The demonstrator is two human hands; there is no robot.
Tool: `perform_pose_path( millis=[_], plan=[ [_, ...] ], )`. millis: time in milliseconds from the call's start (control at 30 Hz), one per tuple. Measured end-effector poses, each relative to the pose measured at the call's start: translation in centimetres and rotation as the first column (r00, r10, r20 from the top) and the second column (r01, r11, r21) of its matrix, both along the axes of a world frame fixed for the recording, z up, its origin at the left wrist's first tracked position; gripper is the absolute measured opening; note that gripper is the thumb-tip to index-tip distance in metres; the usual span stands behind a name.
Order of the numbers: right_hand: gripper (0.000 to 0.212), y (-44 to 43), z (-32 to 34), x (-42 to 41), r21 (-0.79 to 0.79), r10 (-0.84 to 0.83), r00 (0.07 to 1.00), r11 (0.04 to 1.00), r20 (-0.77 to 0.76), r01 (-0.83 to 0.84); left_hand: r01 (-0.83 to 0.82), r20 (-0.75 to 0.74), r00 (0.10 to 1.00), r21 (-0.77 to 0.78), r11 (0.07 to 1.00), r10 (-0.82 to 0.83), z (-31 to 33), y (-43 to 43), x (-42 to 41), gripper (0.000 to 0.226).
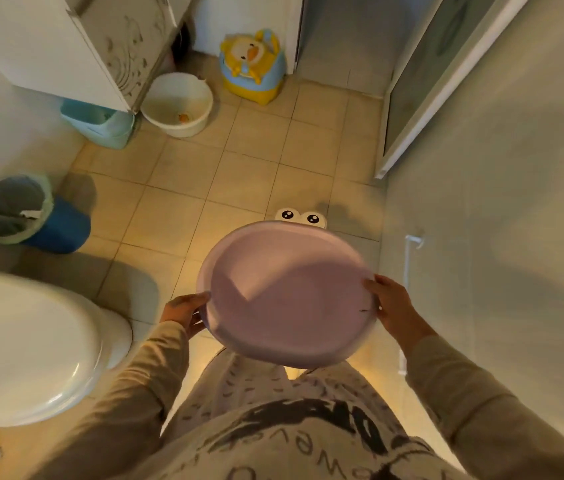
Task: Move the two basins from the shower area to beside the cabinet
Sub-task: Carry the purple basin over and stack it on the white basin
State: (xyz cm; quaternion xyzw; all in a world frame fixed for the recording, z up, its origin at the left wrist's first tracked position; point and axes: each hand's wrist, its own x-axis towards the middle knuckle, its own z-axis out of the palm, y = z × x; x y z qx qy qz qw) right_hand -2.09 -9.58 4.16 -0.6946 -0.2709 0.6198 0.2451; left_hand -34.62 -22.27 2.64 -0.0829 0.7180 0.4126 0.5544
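Beige floor tiles [183, 174] fill the bathroom. Shirt print is unreadable. Left hand [185, 311] and right hand [393, 306] each grip tight on opposite rims of the pink basin [284, 296], held between them; a white basin [176, 103] sits beside the cabinet [66, 46].

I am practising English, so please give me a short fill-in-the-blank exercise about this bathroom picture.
1. Both hands hold the ___ basin by its rim.
2. The white basin stands on the floor beside the ___.
3. The left hand grips the rim on the side nearer the ___.

Missing words: pink; cabinet; toilet
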Motion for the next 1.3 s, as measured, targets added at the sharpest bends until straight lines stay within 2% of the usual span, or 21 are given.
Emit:
perform_pose_path(
  millis=[267,433,667,933,1300],
  plan=[
    [0.033,10.6,0.9,-1.9,-0.007,-0.089,0.994,0.996,-0.059,0.089,0.135,-0.009,0.991,0.032,0.990,-0.134,3.0,13.0,-3.1,0.042],
    [0.034,17.7,-0.3,-2.4,-0.024,-0.092,0.994,0.996,-0.051,0.091,0.127,-0.046,0.991,0.018,0.992,-0.126,3.0,19.9,-3.3,0.041],
    [0.034,31.5,-1.5,-3.1,0.000,0.088,0.993,0.996,-0.073,-0.089,-0.034,-0.061,0.998,-0.038,0.999,0.032,1.6,29.3,-2.5,0.039],
    [0.042,47.5,-0.1,-3.7,0.015,0.279,0.959,0.960,-0.048,-0.279,-0.223,-0.046,0.974,-0.028,0.974,0.222,1.7,39.5,0.2,0.019],
    [0.041,61.6,-0.2,-10.7,-0.011,0.423,0.905,0.906,-0.035,-0.424,-0.376,-0.030,0.927,-0.059,0.925,0.374,0.7,48.5,-2.4,0.015]
  ],
)
